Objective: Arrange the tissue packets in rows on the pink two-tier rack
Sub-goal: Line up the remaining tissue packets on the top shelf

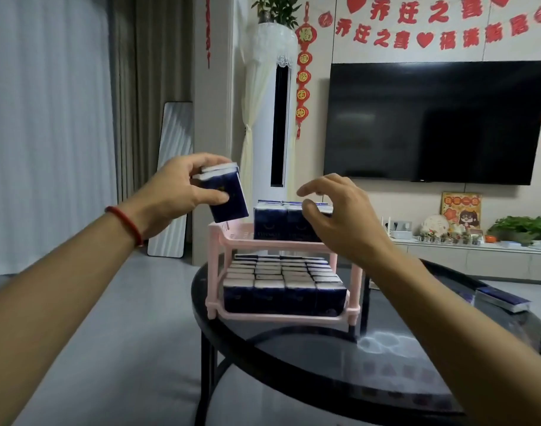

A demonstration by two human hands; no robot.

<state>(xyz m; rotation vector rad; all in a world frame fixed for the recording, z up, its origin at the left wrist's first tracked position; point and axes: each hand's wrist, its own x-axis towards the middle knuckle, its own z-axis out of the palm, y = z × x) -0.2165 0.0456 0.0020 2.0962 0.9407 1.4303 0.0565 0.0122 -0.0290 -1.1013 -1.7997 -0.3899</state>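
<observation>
The pink two-tier rack (232, 238) stands on a round black glass table (309, 364). Its lower tier is packed with rows of dark blue tissue packets (281, 284). Upright packets (270, 221) fill part of the upper tier, from its middle to the right. My left hand (174, 192) grips dark blue packets (224, 192) above the upper tier's left end, which is bare. My right hand (340, 210) hovers with loosely curled fingers in front of the upper-tier packets and holds nothing.
More packets (502, 298) lie flat on the table's right edge. Behind the table stand a tall white air conditioner (269, 118), a wall TV (432, 118) and a low cabinet (478, 256) with plants. A mirror (171, 179) leans at the left.
</observation>
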